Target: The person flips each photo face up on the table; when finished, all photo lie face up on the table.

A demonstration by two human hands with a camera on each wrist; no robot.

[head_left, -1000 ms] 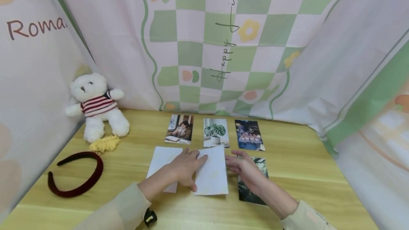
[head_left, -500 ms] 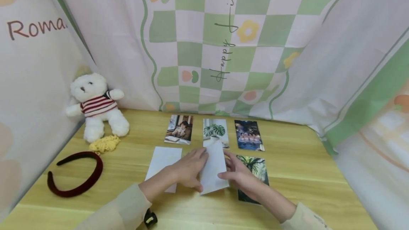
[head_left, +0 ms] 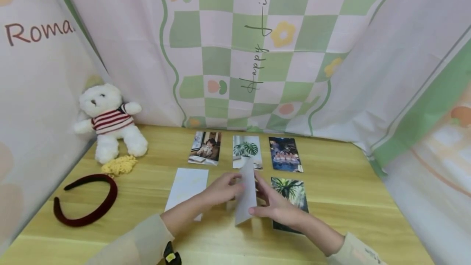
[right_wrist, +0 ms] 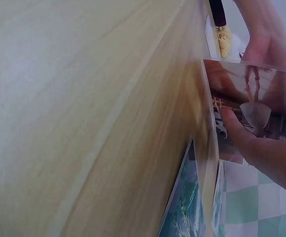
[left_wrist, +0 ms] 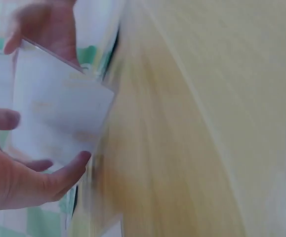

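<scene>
A photo card (head_left: 246,203) stands tilted on edge above the table, its plain white back facing left. My right hand (head_left: 275,204) grips its right side. The right wrist view shows the picture side (right_wrist: 261,118), reddish brown with a pale flared shape, and a digit of that hand lying across it. Beside the white back is my left hand (head_left: 220,191), fingers spread and loosely bent; whether they touch it is hard to tell. Left of it lies a face-down white card (head_left: 187,185). Partly under my right forearm lies a palm-tree photo card (head_left: 290,193).
Three photo cards lie in a back row: a seated person (head_left: 205,148), a potted plant (head_left: 247,150) and a blue group scene (head_left: 285,154). At the left are a white teddy bear (head_left: 112,120), a yellow crocheted piece (head_left: 120,165) and a dark red headband (head_left: 106,203).
The middle card has gone from lying nearly flat, white side up, to standing on edge. My right hand has moved in to grip it, while my left fingers have loosened from its back.
</scene>
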